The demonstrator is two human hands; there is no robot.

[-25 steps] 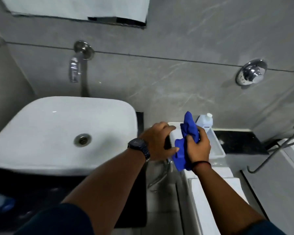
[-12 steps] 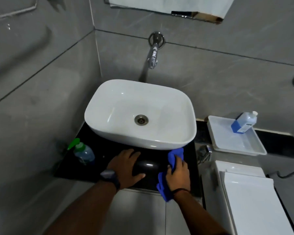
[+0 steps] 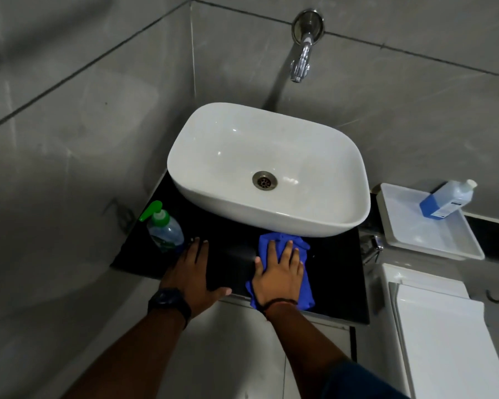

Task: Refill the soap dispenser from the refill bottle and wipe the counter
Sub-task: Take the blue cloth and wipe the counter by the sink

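A blue cloth [image 3: 283, 246] lies spread on the black counter [image 3: 334, 272] in front of the white basin [image 3: 268, 168]. My right hand [image 3: 280, 272] presses flat on the cloth, fingers apart. My left hand [image 3: 193, 272] rests flat on the counter's front edge, just right of the soap dispenser [image 3: 163, 228], a clear bottle with a green pump at the counter's left end. The refill bottle [image 3: 447, 200], clear with blue liquid and a white cap, leans in a white tray [image 3: 432, 240] at the right.
A chrome tap [image 3: 301, 61] juts from the grey tiled wall above the basin. A white toilet cistern lid [image 3: 444, 341] sits at the lower right, below the tray. A small chrome fitting [image 3: 372, 249] sits between the counter and the tray.
The view swung left from the tray to the basin. My right hand carried the bunched cloth to the counter and now presses it flat; my left hand moved left toward the dispenser.
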